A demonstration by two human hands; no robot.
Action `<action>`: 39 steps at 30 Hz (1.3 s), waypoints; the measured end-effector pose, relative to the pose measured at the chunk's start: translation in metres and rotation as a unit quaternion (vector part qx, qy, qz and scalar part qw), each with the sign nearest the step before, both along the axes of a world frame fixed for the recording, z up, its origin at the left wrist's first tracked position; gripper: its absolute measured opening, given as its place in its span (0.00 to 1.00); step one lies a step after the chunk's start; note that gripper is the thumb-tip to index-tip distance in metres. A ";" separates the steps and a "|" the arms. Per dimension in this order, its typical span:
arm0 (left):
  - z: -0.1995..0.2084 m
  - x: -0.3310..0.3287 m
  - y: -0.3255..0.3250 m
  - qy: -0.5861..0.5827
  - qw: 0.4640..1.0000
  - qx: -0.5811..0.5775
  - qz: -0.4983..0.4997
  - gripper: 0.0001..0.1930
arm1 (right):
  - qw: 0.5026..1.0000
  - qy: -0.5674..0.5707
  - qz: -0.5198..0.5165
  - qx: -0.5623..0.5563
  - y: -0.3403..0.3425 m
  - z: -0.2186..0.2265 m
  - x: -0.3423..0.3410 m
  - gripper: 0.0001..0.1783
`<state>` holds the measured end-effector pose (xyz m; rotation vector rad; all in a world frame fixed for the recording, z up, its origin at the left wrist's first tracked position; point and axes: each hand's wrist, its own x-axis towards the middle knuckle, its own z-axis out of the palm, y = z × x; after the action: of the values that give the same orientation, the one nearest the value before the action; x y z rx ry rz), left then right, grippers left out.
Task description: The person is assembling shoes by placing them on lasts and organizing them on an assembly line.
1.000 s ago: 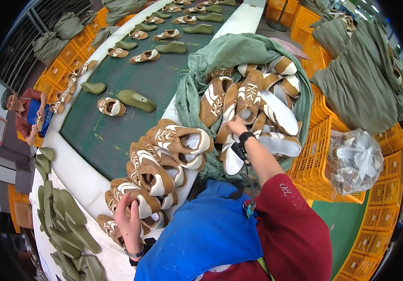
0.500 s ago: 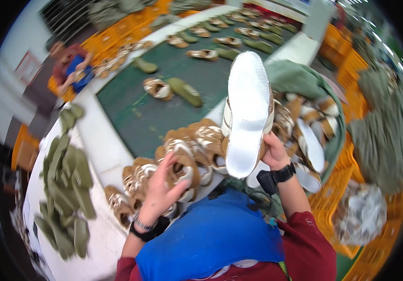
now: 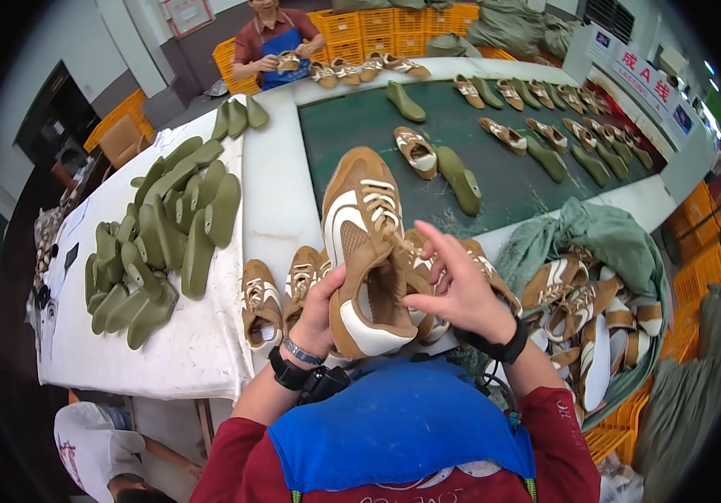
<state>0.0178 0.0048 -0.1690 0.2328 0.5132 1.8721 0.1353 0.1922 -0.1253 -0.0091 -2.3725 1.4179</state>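
A brown sneaker (image 3: 364, 243) with white stripes and white laces is raised before my blue apron, toe pointing away and opening towards me. My left hand (image 3: 320, 314) grips it by the left side near the heel. On its other side my right hand (image 3: 457, 289) has its fingers spread, the thumb close to the collar; whether the thumb touches the shoe I cannot tell. Behind and beside this shoe stands a row of similar sneakers (image 3: 261, 306) on the white ledge, partly hidden by my hands.
Green shoe lasts (image 3: 167, 235) pile up on a white-covered table (image 3: 201, 344) at left. Ahead, a green conveyor belt (image 3: 360, 126) bears sneakers and lasts. At right stands a cloth-lined bin (image 3: 641, 243) of uppers. A co-worker (image 3: 281, 42) handles a shoe across the belt; another person (image 3: 104, 444) bends at lower left.
The sneaker has gone from my right hand to my left and turned from its white sole to its laced top. My right hand has let go. The view has swung to the right.
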 end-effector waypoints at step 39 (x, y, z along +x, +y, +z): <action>0.040 0.012 0.012 0.758 0.534 -0.255 0.275 0.13 | 0.954 0.190 -0.076 0.217 -0.023 -0.018 -0.019 0.12</action>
<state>0.0295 0.0170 -0.1289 1.4769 2.5121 1.4617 0.1163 0.1688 -0.1431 0.1782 -2.2439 0.7263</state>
